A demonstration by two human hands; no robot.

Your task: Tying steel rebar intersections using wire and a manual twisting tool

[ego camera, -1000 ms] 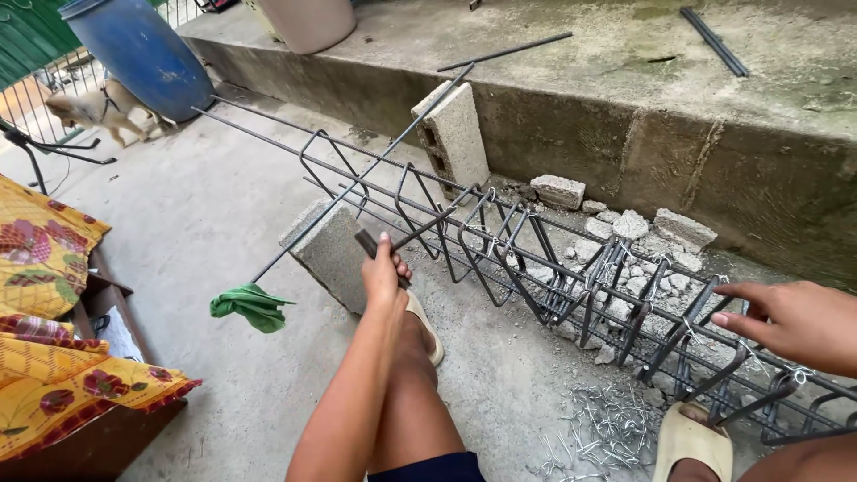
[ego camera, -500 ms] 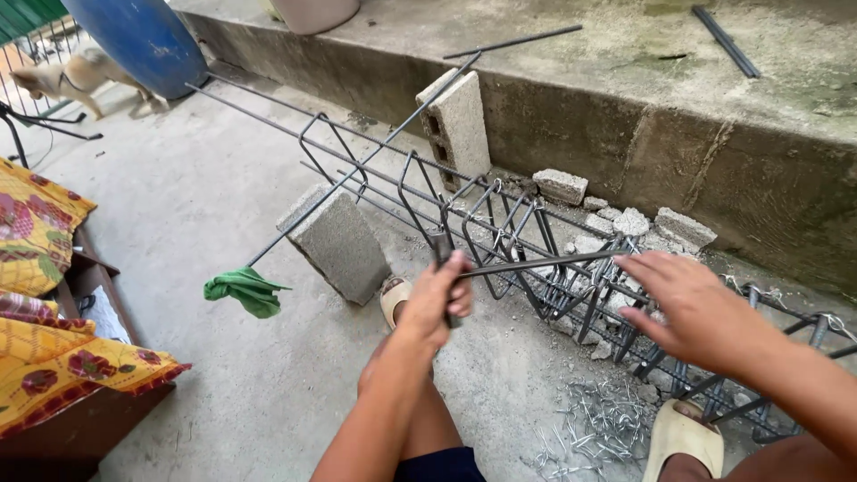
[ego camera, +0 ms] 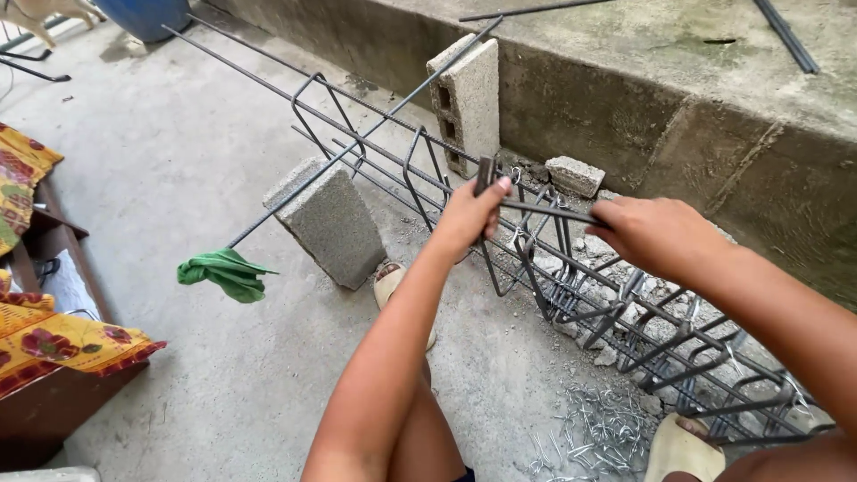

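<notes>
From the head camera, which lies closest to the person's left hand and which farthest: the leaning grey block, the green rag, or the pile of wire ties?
Measured from the left hand, which grips a metal tool:
1. Leaning concrete block, just to its left.
2. Green rag, farther left on the floor.
3. Pile of wire ties, low on the right. It is nearly as far as the rag, so that order is unsure.

blue barrel [ego camera: 147, 13] cut off at top edge; dog [ego camera: 36, 11] too.

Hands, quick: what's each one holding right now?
Left hand: closed on the handle end of a metal tool.
Right hand: closed on the same tool's rod.
</notes>
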